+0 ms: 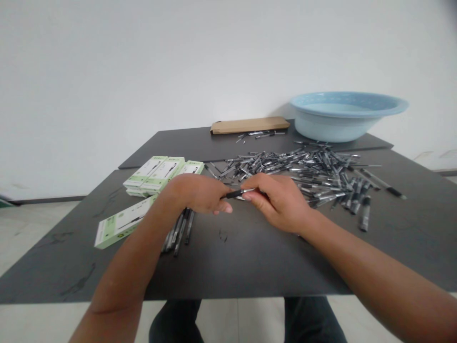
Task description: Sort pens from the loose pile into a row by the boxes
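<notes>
My left hand (198,193) is closed round a bundle of black pens (180,228) whose ends stick out below my wrist onto the dark table (250,257). My right hand (280,200) pinches a single black pen (240,193) and holds its tip against my left hand's fingers. Just beyond both hands lies a wide heap of loose black and silver pens (310,169).
Green-and-white pen boxes (164,172) are stacked at the left, one more box (123,223) lying nearer the edge. A light blue basin (346,114) and a flat brown envelope (250,125) sit at the back. My legs show under the table's front edge.
</notes>
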Available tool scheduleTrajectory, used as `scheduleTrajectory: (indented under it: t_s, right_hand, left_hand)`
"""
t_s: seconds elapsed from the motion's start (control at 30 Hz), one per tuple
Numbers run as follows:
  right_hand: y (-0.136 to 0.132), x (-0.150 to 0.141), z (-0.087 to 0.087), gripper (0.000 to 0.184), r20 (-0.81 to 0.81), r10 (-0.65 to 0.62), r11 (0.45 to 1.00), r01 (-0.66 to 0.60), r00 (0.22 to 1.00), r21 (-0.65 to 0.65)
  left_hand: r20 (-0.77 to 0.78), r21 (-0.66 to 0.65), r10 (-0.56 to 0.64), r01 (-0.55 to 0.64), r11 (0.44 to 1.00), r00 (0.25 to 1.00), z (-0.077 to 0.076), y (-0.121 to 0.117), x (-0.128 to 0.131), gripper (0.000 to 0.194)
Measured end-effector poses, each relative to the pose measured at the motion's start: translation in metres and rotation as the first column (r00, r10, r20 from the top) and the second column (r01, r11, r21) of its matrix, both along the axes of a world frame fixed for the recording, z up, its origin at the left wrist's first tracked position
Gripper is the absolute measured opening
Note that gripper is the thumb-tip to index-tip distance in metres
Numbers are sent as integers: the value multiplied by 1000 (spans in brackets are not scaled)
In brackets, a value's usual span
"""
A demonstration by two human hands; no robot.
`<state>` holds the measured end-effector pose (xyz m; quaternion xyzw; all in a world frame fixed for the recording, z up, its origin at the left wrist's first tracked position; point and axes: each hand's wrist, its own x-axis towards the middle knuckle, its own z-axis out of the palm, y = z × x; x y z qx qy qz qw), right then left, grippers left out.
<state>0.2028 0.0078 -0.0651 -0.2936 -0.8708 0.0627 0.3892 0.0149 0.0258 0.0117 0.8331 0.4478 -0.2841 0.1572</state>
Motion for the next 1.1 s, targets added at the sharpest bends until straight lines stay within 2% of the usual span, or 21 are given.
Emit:
scheduleTrajectory:
  t_s: [0.1, 0.2, 0.27, 0.33, 0.43, 0.57, 0.63, 0.73, 0.8, 0.9, 1.0, 1.1]
  right_hand:
    - [-1, 1, -2, 20, -63, 30, 998, -33, 998, -47]
    - [2, 2, -6, 17, -303, 32, 975, -96, 952, -200]
    - [8, 4, -9, 15, -478, 4, 926, -183, 878, -329]
    - [16, 6, -14, 18, -554, -17, 856, -274, 833, -438]
    - [26, 6, -21, 25, -539, -29, 760, -331, 842, -558]
    - [28, 4, -26, 31, -521, -61, 704, -334, 851, -627]
    - [27, 3, -25, 26, -462, -49, 703, -298, 885, -645]
    - [25, 3, -22, 15, -335, -23, 757, -202, 942, -621]
    - [25, 3, -22, 15, -334, -42, 789, -174, 942, -589]
    - [28, 2, -26, 21, -398, -74, 779, -196, 915, -595]
    - [30, 0, -30, 21, -444, -121, 725, -227, 888, -650]
    - [30, -2, -29, 20, -526, -199, 593, -325, 827, -736]
  left_hand:
    - [12, -6, 23, -23, 1000, 1000, -2, 1, -3, 37]
    - [19, -22, 34, -34, 999, 999, -4, 2, -5, 35]
    - [9, -29, 38, -38, 999, 999, -4, 3, -5, 34]
    - [-3, -42, 41, -41, 998, 999, -4, 4, -4, 32]
    - [5, -87, 62, -61, 994, 998, -5, 5, -2, 30]
    - [48, -142, 104, -96, 985, 993, -9, 6, -4, 28]
    - [55, -146, 103, -94, 985, 993, -10, 7, -5, 26]
    - [63, -160, 93, -82, 984, 994, -13, 8, -7, 24]
    - [63, -167, 90, -79, 983, 994, -14, 9, -7, 24]
    - [54, -149, 103, -94, 984, 993, -16, 10, -7, 23]
    - [59, -159, 115, -105, 982, 992, -17, 10, -7, 23]
    - [82, -173, 115, -99, 980, 990, -18, 10, -9, 23]
